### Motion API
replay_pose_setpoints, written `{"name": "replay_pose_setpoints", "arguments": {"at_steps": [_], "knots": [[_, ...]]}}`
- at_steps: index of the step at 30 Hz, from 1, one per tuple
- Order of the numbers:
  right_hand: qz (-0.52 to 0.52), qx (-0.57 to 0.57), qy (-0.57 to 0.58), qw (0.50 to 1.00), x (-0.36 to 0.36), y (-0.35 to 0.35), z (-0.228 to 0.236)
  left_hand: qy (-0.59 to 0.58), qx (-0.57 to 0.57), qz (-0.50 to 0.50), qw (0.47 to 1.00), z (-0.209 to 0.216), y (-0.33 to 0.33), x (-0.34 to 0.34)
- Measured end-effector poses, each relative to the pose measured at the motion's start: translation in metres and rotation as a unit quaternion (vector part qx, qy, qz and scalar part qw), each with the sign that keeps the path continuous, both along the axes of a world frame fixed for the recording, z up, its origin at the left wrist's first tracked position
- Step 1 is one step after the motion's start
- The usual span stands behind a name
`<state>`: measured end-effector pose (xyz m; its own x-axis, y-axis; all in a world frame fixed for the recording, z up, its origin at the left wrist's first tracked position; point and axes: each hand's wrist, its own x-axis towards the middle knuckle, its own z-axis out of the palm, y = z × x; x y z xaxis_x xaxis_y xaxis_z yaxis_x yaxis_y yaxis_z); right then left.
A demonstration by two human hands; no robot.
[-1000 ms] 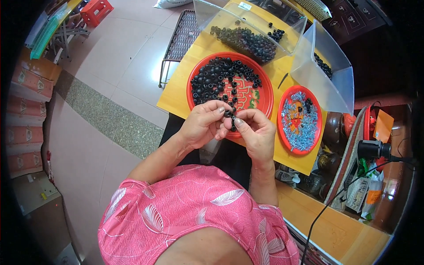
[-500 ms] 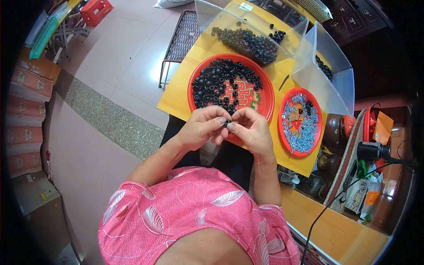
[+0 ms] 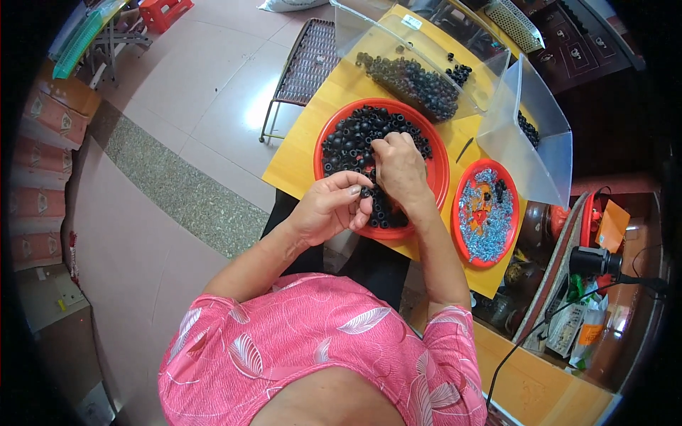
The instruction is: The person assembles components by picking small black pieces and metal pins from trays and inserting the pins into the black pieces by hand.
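Note:
My left hand pinches a small round black cap-like piece between thumb and fingers, over the near edge of a round red tray. My right hand reaches into that tray with its fingers bent down among many loose black pieces. Its fingertips are hidden, so what they grip cannot be made out. Many of the black pieces are round, with a hole showing at one end. To the right lies a smaller red plate of shiny bluish-silver bits, with a few black pieces among them.
Behind the tray, a clear plastic bin holds more black pieces. Another translucent bin stands right. A thin dark tool lies on the yellow table. A woven-top stool stands left, and a dark cable runs at right.
My right hand has left my left hand and moved forward into the red tray. My left hand still holds the black piece. The whole view has shifted slightly.

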<state>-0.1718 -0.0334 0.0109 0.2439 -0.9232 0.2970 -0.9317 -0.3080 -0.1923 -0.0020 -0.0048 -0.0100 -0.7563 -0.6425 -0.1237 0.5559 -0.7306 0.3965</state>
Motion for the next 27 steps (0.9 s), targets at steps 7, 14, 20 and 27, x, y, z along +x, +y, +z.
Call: {"name": "replay_pose_setpoints", "arguments": {"at_steps": [7,14,20,27], "knots": [[-0.027,0.02,0.034,0.999,0.005,-0.001,-0.005,0.021,-0.005,-0.015,1.0,-0.002,-0.003,-0.001],[-0.057,0.014,0.031,0.998,0.008,0.006,-0.005,0.035,-0.025,-0.003,0.999,-0.005,0.004,-0.002],[-0.103,0.063,-0.283,0.951,-0.005,0.028,0.014,0.016,-0.02,0.007,1.0,-0.003,0.0,-0.005],[-0.127,0.177,-0.677,0.703,-0.027,0.089,0.022,0.029,-0.03,-0.002,0.999,0.001,0.001,-0.011]]}}
